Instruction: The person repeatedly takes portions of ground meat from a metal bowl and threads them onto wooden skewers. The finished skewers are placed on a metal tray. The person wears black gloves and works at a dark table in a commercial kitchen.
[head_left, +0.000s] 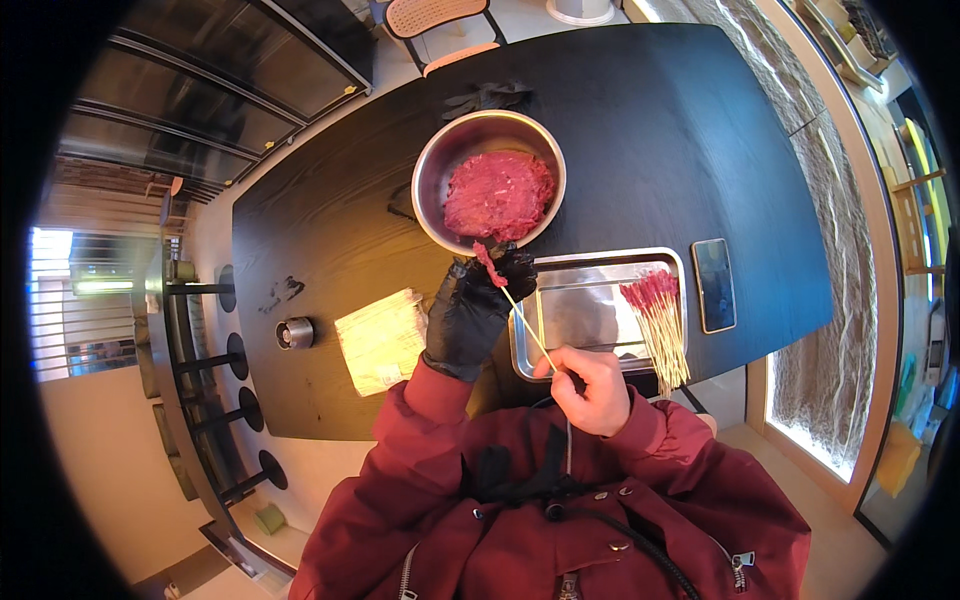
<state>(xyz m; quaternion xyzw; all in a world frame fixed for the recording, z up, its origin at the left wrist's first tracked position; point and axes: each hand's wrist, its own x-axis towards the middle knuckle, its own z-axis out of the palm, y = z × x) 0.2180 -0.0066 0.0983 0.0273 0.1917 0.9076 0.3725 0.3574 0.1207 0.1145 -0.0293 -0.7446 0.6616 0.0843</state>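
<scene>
My left hand (466, 322), in a black glove, holds a strip of raw red meat (489, 264) just below the near rim of a steel bowl (421, 217). A thin bamboo skewer (530, 325) runs through this strip. The skewer's lower end is pinched between the bare fingers of my right hand (596, 391). Inside the bowl sits a large mound of raw meat (499, 193). To the right, a rectangular metal tray (577, 315) bears a bundle of meat-tipped skewers (660, 326) along its right side, their bare ends over the near rim.
A packet of bare skewers (381, 341) lies left of my gloved hand. Farther left stands a small metal cylinder (295, 333). A phone (714, 285) rests right of the tray. Crumpled black gloves (489, 97) lie behind the bowl on the dark table (660, 127). A chair (439, 19) stands beyond.
</scene>
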